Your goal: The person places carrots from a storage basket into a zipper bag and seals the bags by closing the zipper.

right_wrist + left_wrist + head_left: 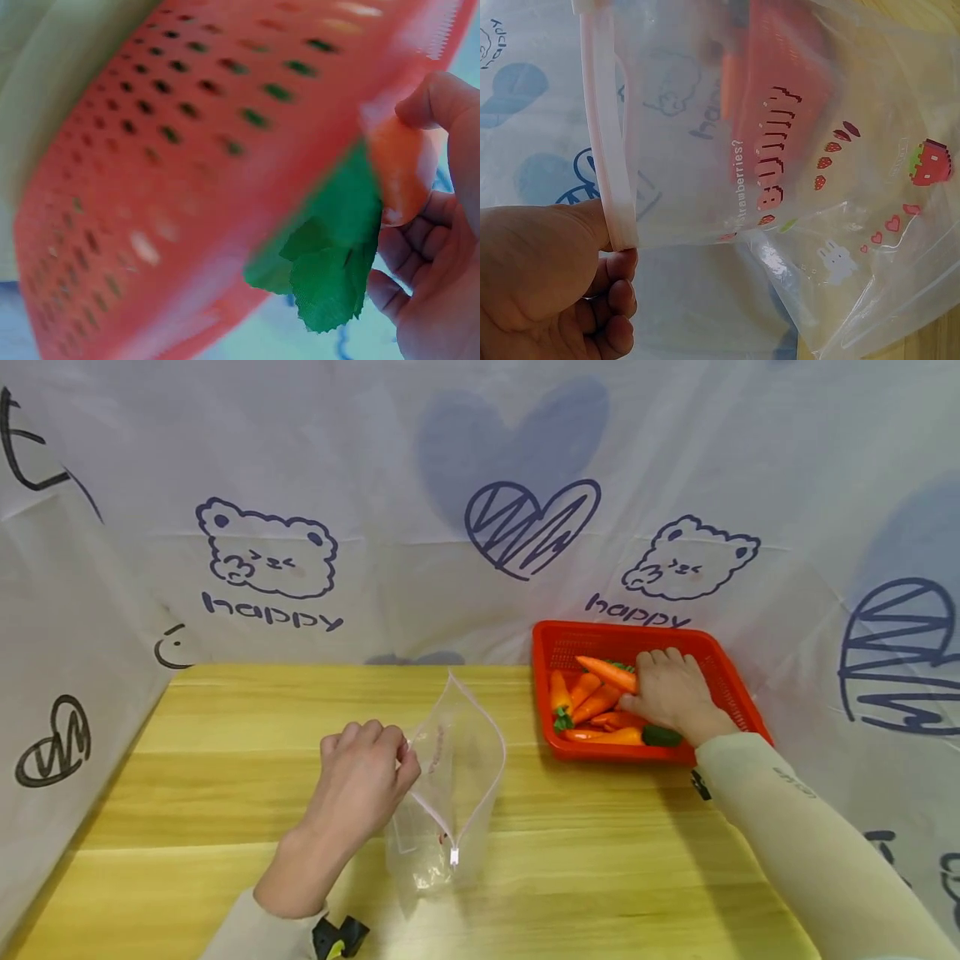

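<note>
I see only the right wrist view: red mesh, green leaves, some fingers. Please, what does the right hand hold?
Observer: The right hand grips a carrot inside the red basket.
Operator: Are more carrots in it?
Observer: Yes, several, lying left of the hand.
Operator: And the left hand?
Observer: The left hand pinches the rim of a clear zip bag, holding its mouth open on the table.
</note>
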The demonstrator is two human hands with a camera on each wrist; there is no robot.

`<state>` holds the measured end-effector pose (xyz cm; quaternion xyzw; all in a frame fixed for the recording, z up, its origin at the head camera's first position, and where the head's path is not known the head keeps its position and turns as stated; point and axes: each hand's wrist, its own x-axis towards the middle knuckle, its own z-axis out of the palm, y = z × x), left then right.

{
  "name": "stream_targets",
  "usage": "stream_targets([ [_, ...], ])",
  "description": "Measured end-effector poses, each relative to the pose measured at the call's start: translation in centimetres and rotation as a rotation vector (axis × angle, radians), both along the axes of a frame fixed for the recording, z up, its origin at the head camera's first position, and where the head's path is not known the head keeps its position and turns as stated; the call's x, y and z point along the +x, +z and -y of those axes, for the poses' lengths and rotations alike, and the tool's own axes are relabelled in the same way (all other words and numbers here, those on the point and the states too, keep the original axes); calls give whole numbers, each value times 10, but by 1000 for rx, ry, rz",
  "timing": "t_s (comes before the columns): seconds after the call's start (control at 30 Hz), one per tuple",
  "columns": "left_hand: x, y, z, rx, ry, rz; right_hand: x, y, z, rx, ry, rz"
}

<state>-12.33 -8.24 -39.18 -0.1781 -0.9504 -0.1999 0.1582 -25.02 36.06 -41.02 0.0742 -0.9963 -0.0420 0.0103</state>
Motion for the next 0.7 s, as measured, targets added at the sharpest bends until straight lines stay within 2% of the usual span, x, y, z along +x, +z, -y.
stream_targets([
  [0.2, 4, 1, 6, -9, 14, -19, 7, 19, 26, 30, 49, -41],
  [0.4, 3, 2, 5, 0, 20, -61, 19, 39, 46, 69, 105, -101],
  [0.7, 0, 3, 0, -13, 24, -60, 42, 67, 72, 86, 134, -130],
])
